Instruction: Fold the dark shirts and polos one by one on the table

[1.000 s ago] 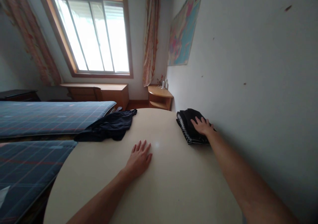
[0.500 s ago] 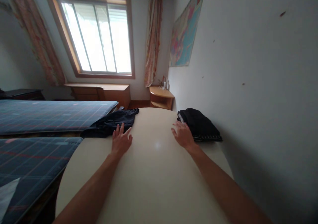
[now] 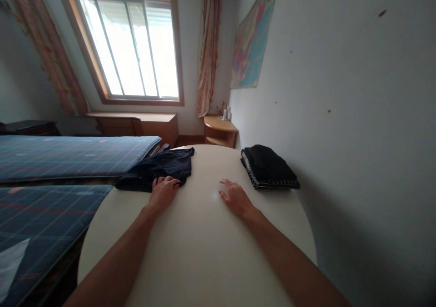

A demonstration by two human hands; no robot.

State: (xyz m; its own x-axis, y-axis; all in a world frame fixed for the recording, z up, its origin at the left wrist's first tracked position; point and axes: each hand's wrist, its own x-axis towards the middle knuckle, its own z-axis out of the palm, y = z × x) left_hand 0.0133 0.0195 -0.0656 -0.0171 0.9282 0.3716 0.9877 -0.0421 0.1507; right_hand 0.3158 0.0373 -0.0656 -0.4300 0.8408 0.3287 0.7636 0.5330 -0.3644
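My left hand (image 3: 164, 192) rests at the near edge of a crumpled dark navy garment (image 3: 166, 162), its fingers bent down onto the cloth and gripping it. The garment lies loosely over the left side of a round cream table (image 3: 204, 243), part of it at the table's edge. My right hand (image 3: 235, 197) is above the middle of the table, fingers stretched out and holding nothing. To its right and apart from it sits a folded black cloth item (image 3: 270, 166) with pale stitching along its edges.
Beds with blue plaid mattresses (image 3: 75, 155) stand along the left, close to the table. A white wall (image 3: 357, 139) borders the right side. Beyond the table are a wooden desk (image 3: 158, 120) under the window and a small corner shelf (image 3: 221, 124).
My right hand has moved left, away from the folded black item. My left hand has come down onto the dark garment, which has shifted slightly to the right.
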